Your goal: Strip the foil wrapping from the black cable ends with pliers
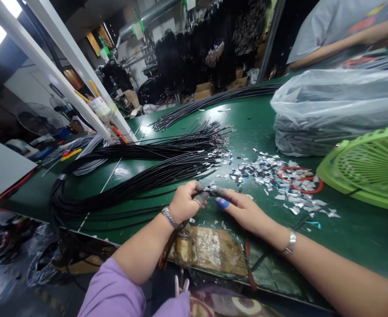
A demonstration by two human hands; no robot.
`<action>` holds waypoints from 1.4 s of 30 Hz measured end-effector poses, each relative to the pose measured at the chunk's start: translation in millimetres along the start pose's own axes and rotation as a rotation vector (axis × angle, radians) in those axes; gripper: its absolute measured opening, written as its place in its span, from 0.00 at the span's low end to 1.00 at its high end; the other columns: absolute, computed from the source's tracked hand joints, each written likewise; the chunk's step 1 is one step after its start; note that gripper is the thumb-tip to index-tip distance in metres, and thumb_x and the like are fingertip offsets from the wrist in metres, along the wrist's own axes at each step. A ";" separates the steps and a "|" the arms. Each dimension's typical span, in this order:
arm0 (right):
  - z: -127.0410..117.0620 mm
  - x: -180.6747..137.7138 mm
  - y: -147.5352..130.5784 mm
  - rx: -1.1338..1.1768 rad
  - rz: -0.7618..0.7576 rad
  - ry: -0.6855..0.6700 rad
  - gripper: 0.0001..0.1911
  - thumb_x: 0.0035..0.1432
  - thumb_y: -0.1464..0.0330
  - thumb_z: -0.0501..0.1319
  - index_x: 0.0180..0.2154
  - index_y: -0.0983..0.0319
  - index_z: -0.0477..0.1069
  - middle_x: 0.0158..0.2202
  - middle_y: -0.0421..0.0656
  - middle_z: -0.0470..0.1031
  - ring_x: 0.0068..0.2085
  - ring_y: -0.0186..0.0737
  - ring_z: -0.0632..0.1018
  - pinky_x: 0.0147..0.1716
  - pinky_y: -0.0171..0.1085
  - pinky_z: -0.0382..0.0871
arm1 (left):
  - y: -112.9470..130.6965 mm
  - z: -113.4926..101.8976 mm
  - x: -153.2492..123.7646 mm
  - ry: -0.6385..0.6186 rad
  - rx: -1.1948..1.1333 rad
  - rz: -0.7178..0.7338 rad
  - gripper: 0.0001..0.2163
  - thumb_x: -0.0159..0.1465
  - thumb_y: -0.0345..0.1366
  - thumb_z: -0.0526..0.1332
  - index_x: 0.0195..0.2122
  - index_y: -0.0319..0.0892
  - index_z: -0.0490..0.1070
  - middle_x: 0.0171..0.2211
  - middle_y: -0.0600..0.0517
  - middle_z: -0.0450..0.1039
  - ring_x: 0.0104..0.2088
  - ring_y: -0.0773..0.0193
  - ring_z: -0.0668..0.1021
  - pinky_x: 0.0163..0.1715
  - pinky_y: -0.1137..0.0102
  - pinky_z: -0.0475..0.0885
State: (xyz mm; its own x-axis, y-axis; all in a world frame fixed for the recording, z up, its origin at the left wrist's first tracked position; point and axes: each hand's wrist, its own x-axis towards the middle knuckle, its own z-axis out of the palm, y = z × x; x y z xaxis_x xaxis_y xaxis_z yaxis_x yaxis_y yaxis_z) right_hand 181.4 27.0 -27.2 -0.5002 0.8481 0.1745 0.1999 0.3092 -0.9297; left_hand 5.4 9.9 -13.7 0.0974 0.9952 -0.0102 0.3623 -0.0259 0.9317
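Observation:
My left hand [185,203], a metal watch on its wrist, pinches a black cable [208,190] between grey-covered fingertips. Opposite it, my right hand [246,213] closes its fingers on the same cable's end; a blue cover [222,203] wraps its thumb. The two hands nearly meet over the green table [194,215]. Just beyond them lies a bundle of black cables [154,176], with silvery ends pointing right. Another bundle with stripped, reddish wire ends [222,132] rests behind it. My fingers hide most of the cable's tip.
Foil and blue scraps [263,171] lie right of the bundles, around a red ring [308,187]. A green fan [372,169] and a clear plastic bag [339,114] stand at the right. A taped board [218,248] sits at the near edge. Another person's arm [332,50] shows beyond.

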 end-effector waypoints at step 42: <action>-11.4 -3.2 -3.0 -0.011 -0.141 0.124 0.10 0.50 0.66 0.58 0.37 0.59 0.71 0.33 0.43 0.75 0.34 0.40 0.75 0.36 0.39 0.70 | 9.9 -10.2 2.0 -0.317 -0.116 -0.153 0.21 0.49 0.53 0.64 0.28 0.39 0.63 0.15 0.59 0.62 0.14 0.75 0.64 0.14 0.78 0.59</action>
State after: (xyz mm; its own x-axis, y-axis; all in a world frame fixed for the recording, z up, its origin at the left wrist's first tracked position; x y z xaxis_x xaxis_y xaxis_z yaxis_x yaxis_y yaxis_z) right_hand 192.0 28.2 -21.3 -0.4160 0.8423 0.3426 0.1447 0.4333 -0.8895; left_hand -0.3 12.5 -0.8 0.3390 0.9078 -0.2471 0.2888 0.1495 0.9456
